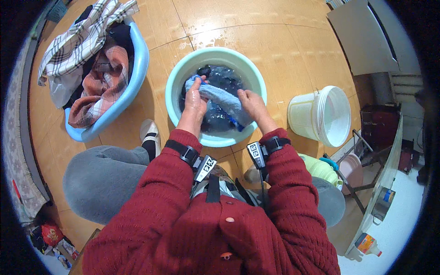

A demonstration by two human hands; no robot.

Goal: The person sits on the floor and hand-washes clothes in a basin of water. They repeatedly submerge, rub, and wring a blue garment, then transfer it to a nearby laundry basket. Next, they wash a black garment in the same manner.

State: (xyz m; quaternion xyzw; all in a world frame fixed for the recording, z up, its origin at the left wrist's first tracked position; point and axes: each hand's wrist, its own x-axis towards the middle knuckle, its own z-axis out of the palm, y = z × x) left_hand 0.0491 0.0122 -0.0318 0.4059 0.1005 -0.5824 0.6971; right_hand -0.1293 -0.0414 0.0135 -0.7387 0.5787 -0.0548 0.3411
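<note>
Both my hands hold a wet light-blue cloth (pixel 221 95) with darker blue edges, stretched between them above a round pale-green plastic basin (pixel 216 54). My left hand (pixel 196 98) grips its left end, thumb on top. At the other end, my right hand (pixel 252 105) has its fingers curled on the fabric. Below the cloth, dark fabric (pixel 220 77) lies in the basin's water, mostly submerged, so its shape cannot be told. A lower blue corner of the cloth hangs near the basin's right inner wall.
On the left stands a blue plastic tub (pixel 139 68) heaped with clothes, a plaid shirt (pixel 80 44) draped over its rim. To the right is a white plastic bucket (pixel 302 113). A folding table (pixel 376 192) holds a bottle (pixel 367 244). Water wets the tiled floor (pixel 209 37) beyond the basin.
</note>
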